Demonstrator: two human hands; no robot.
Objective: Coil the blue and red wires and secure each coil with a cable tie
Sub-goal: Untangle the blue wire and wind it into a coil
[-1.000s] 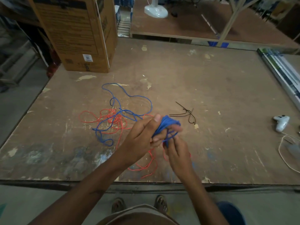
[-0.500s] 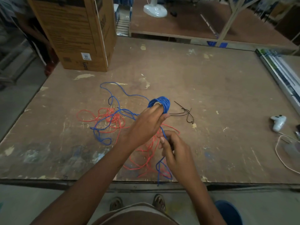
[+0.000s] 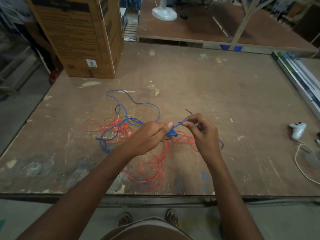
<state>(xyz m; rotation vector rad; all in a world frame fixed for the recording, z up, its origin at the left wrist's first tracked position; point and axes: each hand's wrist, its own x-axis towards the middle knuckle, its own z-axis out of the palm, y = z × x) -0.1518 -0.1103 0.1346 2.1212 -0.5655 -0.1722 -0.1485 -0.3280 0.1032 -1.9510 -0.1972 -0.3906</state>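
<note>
Both hands pinch the blue wire (image 3: 121, 125): left hand (image 3: 152, 134) grips the coil, right hand (image 3: 199, 129) draws a taut strand rightward.

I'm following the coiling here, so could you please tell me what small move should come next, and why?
Probably another wrap: the right hand pinches a taut strand of blue wire beside the small coil the left hand holds, and much blue wire lies loose on the table.
</note>
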